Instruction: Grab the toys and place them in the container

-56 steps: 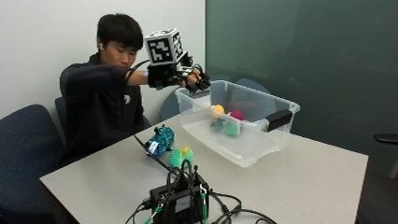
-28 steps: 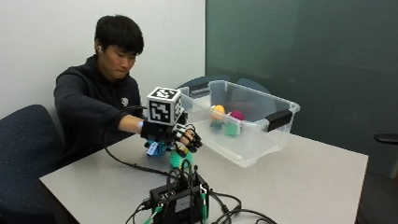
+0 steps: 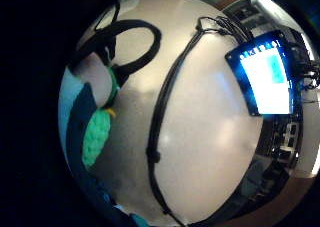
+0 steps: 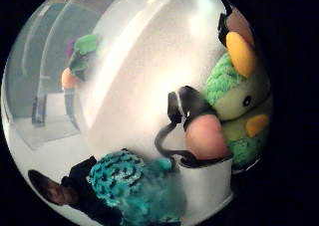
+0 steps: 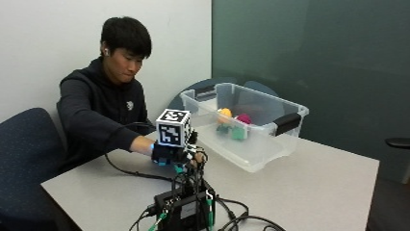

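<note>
My gloved right hand (image 5: 173, 153) is down on the table (image 5: 307, 192) just in front of the clear plastic container (image 5: 256, 144). A green plush bird (image 4: 239, 96) with an orange beak lies against the palm, and a fingertip (image 4: 207, 136) curls onto it. The same green toy (image 3: 97, 132) shows in the little finger side view, beside a strapped finger. A teal furry toy (image 4: 134, 186) lies on the table right next to the hand. Inside the container are a yellow-orange toy (image 5: 224, 114), a pink one (image 5: 243, 119) and a green one (image 5: 238, 133).
A black device (image 5: 185, 209) with cables sits at the table's near edge just in front of the hand; its lit screen (image 3: 265, 77) shows in the little finger side view. A black cable (image 3: 160, 137) runs across the tabletop. A blue chair (image 5: 25, 144) stands at the left.
The hand has come away from above the container, dropped to the table, and now its fingers close on the green plush bird.
</note>
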Demonstrator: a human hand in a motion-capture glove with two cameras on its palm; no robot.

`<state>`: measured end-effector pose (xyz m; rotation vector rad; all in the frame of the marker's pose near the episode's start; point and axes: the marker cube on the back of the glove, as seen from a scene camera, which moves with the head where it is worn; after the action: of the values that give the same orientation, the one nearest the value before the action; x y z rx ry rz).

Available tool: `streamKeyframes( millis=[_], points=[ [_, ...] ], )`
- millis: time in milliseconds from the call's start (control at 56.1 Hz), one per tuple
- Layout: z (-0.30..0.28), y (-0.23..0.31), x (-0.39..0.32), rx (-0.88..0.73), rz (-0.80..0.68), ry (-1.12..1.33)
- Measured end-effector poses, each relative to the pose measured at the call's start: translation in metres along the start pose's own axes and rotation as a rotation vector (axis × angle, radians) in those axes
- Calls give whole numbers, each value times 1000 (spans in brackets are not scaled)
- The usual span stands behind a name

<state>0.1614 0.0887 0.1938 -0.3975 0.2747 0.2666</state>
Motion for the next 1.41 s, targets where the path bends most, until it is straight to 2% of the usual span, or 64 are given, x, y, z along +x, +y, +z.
streamKeyframes(
  millis=[232,357,499,624,785,909,981,1016,1123,1212,1266,1337,1409],
  points=[
    [-5,-10,6,219,46,16],
    [-30,-6,6,290,70,-4],
    [-97,-1,-10,358,59,14],
    [-184,-7,-41,495,53,60],
    [-274,-17,-127,634,-67,24],
    [-298,-31,-204,572,-177,-215],
    [-285,-46,-225,538,-208,-101],
    [-279,-53,-235,508,-175,-86],
    [-251,-68,-254,312,-114,-78],
    [-234,-70,-252,215,-143,-41],
    [-227,-68,-236,229,-190,79],
    [-231,-59,-232,238,-191,-44],
    [-229,-49,-203,251,-214,57]
  ],
)
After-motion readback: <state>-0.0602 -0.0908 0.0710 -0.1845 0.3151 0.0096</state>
